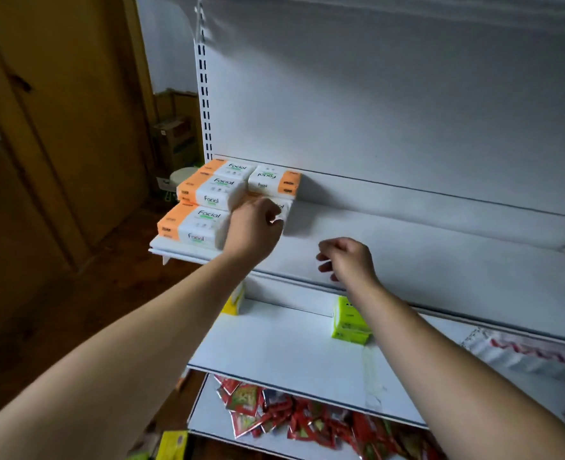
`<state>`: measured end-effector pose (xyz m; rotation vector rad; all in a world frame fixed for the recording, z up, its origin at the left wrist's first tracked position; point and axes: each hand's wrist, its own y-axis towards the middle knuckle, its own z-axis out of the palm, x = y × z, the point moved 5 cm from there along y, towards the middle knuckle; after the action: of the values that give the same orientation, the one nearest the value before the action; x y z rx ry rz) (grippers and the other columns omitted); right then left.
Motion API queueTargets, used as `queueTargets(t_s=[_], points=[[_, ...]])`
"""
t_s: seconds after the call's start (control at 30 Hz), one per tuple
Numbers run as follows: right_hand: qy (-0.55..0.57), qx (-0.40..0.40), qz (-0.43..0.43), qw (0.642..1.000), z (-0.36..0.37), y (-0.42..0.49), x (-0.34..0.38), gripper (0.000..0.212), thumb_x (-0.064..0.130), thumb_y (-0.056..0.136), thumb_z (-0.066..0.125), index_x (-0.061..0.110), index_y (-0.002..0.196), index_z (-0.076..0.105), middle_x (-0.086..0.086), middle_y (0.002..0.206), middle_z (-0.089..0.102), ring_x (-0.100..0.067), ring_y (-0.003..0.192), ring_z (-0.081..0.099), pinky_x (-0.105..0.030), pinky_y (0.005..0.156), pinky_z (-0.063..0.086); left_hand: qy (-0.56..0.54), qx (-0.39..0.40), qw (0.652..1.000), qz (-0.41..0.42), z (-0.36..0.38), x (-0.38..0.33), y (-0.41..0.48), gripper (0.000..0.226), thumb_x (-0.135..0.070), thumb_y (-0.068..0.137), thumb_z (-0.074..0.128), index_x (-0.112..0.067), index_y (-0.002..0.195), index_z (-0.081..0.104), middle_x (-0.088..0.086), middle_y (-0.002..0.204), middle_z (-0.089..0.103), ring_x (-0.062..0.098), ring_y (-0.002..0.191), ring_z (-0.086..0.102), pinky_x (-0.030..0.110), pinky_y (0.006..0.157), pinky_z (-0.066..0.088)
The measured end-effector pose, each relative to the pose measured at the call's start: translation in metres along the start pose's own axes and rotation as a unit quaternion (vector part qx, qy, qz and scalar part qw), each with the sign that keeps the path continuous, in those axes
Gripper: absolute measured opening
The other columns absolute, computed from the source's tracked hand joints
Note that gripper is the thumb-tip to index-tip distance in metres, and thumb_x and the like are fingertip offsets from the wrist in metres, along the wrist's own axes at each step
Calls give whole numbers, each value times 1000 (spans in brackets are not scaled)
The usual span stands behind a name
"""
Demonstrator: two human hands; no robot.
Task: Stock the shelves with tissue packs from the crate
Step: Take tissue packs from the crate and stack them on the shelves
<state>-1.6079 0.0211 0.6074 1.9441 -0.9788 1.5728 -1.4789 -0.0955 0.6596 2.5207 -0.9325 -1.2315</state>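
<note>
Head view: left hand (256, 224) curled round a tissue pack (282, 207) on the upper shelf (407, 234), just under another pack (273, 179) — right hand (347, 260) loose nearby, holding nothing. Slide it in gently, flat and straight beside the orange stack (204, 200) — no squashing.

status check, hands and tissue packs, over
Left hand grips tissue pack on top shelf. Right hand empty, loosely curled above shelf. Stacked packs close on its left.

Orange-and-white tissue packs (204, 207) are stacked at the left end of the upper shelf (424, 247). A rear pack (273, 180) is turned the opposite way.
</note>
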Motion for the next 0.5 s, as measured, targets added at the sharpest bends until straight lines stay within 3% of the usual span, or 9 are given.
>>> queueTargets(t_s=[0.13,0.27,0.37,0.43,0.5], points=[[21,45,-1,999,-5,-50,-10,17,13,87,57,17,71,59,0,68,62,-6,43,54,-20,46,33,-83,-37,993,-75,-15,3,-70,24,-12,82,63,-8,106,66,7,96,69,21,90,62,19,75,37],[0,122,32,992,34,-94,-35,19,12,89,54,17,72,57,-2,69,61,-12,50,54,-20,47,33,-55,-37,988,-136,-43,37,-140,23,-16,83,64,-12,106,65,2,94,68,15,86,60,17,71,37],[-20,197,43,979,79,-129,-54,21,11,91,52,18,72,57,-2,72,60,-14,55,53,-22,49,33,-35,-50,975,-213,-72,77,-189,22,-19,86,63,-14,107,65,1,100,67,14,88,59,24,80,49],[-29,243,45,969,111,-152,-62,19,14,92,52,20,74,56,-1,73,59,-13,56,53,-22,50,34,-33,-76,962,-259,-94,101,-220,23,-19,88,61,-14,110,63,0,100,64,12,90,57,17,72,49],[-54,281,39,957,141,-177,-68,18,14,91,53,20,74,57,-1,74,60,-12,57,54,-21,50,36,-29,-100,947,-303,-116,123,-251,26,-18,90,59,-13,115,60,-2,96,60,9,86,54,6,59,39]])
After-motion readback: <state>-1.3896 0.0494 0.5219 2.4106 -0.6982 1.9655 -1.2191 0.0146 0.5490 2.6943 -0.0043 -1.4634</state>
